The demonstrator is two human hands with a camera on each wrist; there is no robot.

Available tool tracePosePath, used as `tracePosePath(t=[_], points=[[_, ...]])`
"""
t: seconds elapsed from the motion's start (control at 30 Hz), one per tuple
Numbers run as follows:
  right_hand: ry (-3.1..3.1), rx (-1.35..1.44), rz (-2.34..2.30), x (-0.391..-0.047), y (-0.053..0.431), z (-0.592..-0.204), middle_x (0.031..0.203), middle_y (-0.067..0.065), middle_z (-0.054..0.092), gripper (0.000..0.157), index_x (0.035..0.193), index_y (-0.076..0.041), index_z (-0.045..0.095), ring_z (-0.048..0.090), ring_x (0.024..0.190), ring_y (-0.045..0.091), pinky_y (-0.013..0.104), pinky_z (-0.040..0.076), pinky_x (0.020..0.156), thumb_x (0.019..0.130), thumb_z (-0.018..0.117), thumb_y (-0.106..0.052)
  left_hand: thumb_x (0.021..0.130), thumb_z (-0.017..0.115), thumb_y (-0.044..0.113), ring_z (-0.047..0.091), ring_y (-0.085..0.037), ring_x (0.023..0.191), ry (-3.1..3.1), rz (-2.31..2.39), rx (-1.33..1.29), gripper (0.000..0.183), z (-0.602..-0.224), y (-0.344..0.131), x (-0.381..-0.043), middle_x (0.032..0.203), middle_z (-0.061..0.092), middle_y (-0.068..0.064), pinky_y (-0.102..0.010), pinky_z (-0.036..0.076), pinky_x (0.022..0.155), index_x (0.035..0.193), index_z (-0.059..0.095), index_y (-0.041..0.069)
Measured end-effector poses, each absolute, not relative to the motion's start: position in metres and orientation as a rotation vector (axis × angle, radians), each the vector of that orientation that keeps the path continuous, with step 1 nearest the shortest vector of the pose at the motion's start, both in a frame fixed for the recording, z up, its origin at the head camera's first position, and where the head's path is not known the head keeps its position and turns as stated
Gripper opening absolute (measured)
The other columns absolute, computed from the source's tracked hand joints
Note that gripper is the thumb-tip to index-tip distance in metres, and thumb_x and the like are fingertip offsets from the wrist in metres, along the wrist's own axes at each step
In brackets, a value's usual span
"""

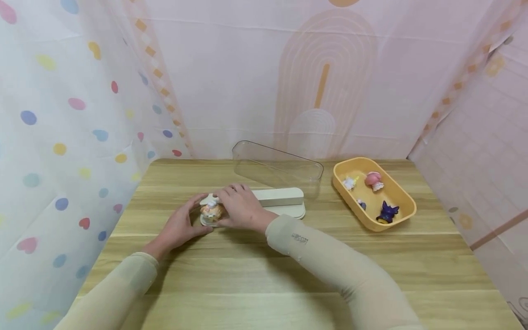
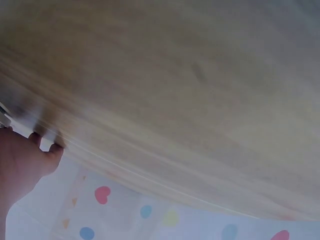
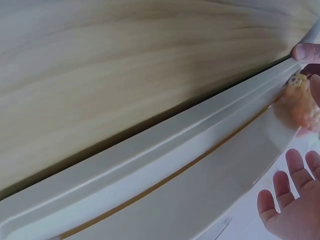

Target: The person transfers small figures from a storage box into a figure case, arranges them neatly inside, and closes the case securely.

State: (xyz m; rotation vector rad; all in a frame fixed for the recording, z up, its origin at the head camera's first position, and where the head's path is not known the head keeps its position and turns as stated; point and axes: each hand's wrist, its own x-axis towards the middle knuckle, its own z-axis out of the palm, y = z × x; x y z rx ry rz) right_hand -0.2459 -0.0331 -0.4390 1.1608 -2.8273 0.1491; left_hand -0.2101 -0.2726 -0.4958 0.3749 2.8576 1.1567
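Note:
A small orange figurine [image 1: 211, 211] with a white top stands at the left end of a cream stepped display base [image 1: 284, 198]. My right hand [image 1: 241, 208] pinches it, thumb in front and fingers behind. My left hand [image 1: 177, 224] grips that same end of the base, its thumb at the near edge and its fingers at the far edge. In the left wrist view, the left hand [image 2: 22, 162] shows at the left border by the base's end. Part of the figurine [image 3: 302, 102] shows at the right wrist view's right border, partly hidden by fingers.
Behind the base stands a clear display cover [image 1: 276, 162]. To the right, a yellow tray [image 1: 393, 195] holds several figurines, among them a pink one [image 1: 373, 180] and a dark purple one [image 1: 387, 211]. Patterned curtains [image 1: 231, 82] close off the wooden table [image 1: 247, 284] behind and at both sides.

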Motion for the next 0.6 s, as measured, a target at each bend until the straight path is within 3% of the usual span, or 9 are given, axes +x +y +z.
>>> tracePosePath(t=[0.33,0.47,0.6], points=[[-2.910,1.078,0.274,-0.262,0.045,-0.422,0.159,0.009,0.056,0.085,0.158,-0.013,0.047,0.046,0.152,0.034,0.053,0.032,0.131,0.091,0.082,-0.054,0.082,0.095,0.032,0.047,-0.051,0.149,2.887,1.109,0.357,0.105,-0.494,-0.280,-0.207,0.167,0.045,-0.022,-0.074,0.031,0.122,0.167,0.035,0.024],[-2.897,0.955,0.333,-0.269,0.103,-0.415,0.156,0.013,0.058,0.079,0.155,-0.009,0.050,0.050,0.147,0.037,0.057,0.041,0.124,0.093,0.082,-0.047,0.082,0.096,0.030,0.048,-0.051,0.149,2.884,1.115,0.340,0.105,-0.494,-0.279,-0.203,0.166,0.046,-0.022,-0.074,0.031,0.122,0.167,0.035,0.024],[-2.810,0.841,0.388,-0.273,0.171,-0.407,0.145,0.020,0.065,0.062,0.146,-0.002,0.058,0.058,0.137,0.042,0.059,0.047,0.117,0.098,0.078,-0.037,0.082,0.096,0.031,0.049,-0.051,0.147,2.883,1.118,0.350,0.105,-0.496,-0.277,-0.200,0.167,0.045,-0.022,-0.074,0.033,0.121,0.167,0.035,0.024]])
